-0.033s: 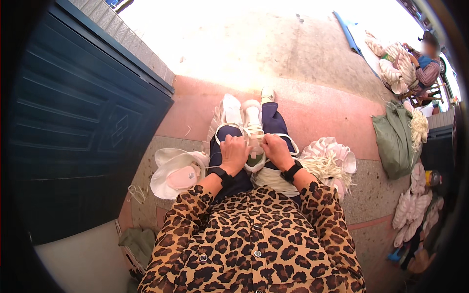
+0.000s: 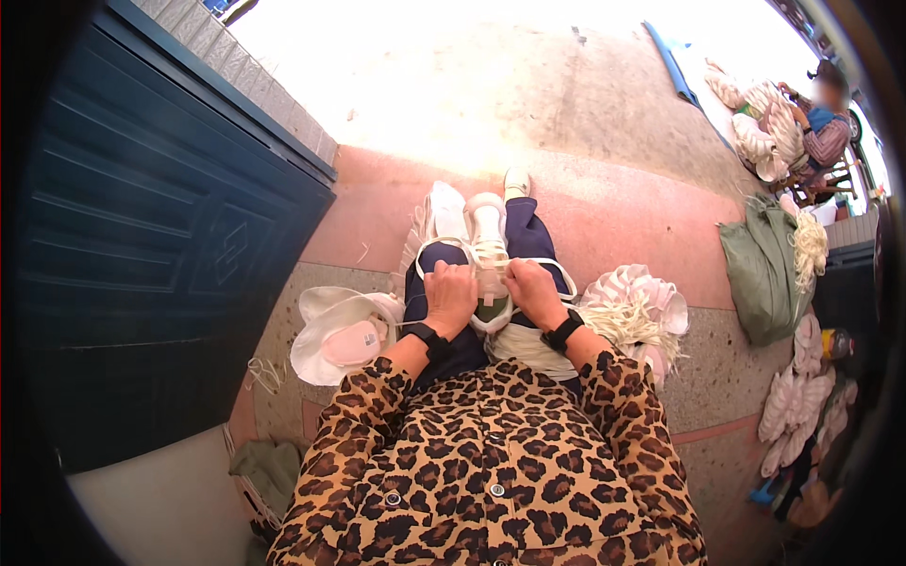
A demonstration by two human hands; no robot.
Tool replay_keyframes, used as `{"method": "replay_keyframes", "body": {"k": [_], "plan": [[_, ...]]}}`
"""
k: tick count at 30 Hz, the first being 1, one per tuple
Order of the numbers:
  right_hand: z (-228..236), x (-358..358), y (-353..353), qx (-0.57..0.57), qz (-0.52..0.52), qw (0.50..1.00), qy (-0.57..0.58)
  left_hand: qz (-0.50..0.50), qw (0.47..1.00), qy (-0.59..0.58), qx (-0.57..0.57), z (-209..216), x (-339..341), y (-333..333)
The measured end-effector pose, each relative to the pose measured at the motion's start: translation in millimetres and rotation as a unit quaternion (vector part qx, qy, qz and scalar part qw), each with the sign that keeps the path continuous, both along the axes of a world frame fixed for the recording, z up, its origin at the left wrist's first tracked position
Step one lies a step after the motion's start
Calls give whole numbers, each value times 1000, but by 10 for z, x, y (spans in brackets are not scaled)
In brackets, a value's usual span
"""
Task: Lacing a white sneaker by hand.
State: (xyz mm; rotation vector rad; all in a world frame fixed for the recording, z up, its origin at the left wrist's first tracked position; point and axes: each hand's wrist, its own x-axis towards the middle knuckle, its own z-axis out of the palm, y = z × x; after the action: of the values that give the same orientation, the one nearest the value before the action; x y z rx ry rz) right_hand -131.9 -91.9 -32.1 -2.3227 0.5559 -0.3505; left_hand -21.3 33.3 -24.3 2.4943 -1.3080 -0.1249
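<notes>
My left grip and right grip both clamped on white woven strap loop across my lap; pale straw-like fibre bundle just right.

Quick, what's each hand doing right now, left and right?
Left hand: closed, gripping the white piece on the lap.
Right hand: closed on the same white piece, other side.

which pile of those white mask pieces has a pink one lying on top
The white pile on the person's left, beside the left hand; a pink cup-shaped piece rests on it. The pile on the right shows only white pieces and straps.
</notes>
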Motion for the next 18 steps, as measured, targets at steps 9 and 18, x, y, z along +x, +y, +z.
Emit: {"method": "replay_keyframes", "body": {"k": [9,18], "plan": [[-86,-28,168,-188,55,980,41,-55,989,83,-109,263,332,-420],[-32,21,178,-238,51,967,76,-201,866,378,260,209,398,-1294]]}}
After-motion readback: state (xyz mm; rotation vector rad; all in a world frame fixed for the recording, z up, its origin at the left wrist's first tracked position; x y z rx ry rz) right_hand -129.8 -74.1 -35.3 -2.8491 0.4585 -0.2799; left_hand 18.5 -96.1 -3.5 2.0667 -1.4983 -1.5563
